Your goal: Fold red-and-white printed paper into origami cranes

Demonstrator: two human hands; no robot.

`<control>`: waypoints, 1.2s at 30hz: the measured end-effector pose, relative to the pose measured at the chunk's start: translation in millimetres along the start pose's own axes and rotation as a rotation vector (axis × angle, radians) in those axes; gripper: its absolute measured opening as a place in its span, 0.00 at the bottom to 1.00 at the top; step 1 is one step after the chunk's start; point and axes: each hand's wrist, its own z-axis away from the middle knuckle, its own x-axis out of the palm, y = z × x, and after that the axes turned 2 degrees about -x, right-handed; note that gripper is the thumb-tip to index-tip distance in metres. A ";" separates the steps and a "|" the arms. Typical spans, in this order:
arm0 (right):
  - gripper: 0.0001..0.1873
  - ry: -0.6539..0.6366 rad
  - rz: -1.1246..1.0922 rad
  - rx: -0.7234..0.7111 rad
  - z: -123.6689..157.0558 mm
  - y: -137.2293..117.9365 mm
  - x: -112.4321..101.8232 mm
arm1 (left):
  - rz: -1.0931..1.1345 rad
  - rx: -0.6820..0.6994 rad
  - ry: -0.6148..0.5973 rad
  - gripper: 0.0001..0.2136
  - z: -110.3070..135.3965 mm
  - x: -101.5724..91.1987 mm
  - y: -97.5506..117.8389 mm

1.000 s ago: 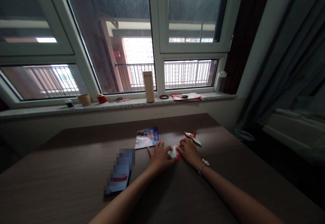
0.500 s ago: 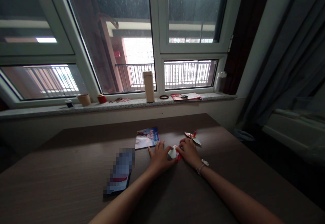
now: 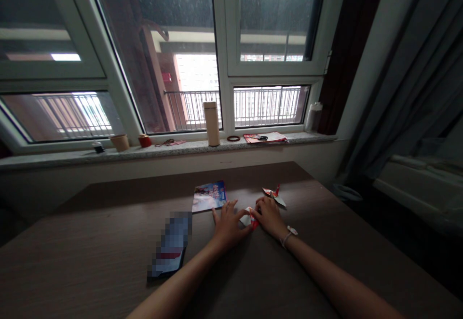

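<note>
A small folded piece of red and white paper lies on the brown table between my hands. My left hand holds its left side, the thumb at the near edge and the index finger at the far edge, while the other fingers stretch forward. Curled over the right side of the paper, my right hand grips it with its fingertips; the thumb is partly hidden. Just beyond the right hand sits a folded paper crane in red and pale green.
A picture booklet lies beyond my left hand, and a phone with a blurred screen is to its left. On the windowsill stand a beige flask, a paper cup, and papers with scissors on top.
Both hands stay almost in place on the folded paper. The left hand's outer fingers have shifted slightly to the right and lifted a little.
</note>
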 end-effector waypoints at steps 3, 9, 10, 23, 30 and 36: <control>0.11 -0.008 0.008 -0.006 -0.2 0.7 -0.4 | 0.004 0.017 0.005 0.18 0.5 -0.7 -0.6; 0.11 -0.015 -0.003 0.003 0.1 1.0 0.0 | -0.028 0.044 0.015 0.16 -0.5 -3.5 -2.5; 0.11 -0.013 -0.011 -0.002 -0.1 1.6 0.2 | -0.031 0.045 0.013 0.16 -0.8 -3.8 -2.9; 0.05 -0.026 -0.302 -0.098 7.8 12.6 -10.4 | -0.064 0.075 0.044 0.16 -3.0 2.4 -9.5; 0.06 -0.040 -0.255 -0.054 10.3 5.9 -13.5 | -0.046 0.075 0.040 0.12 -9.7 1.4 -14.0; 0.06 -0.051 -0.216 -0.047 12.1 1.2 -16.6 | -0.046 0.082 0.026 0.13 -10.7 0.4 -15.9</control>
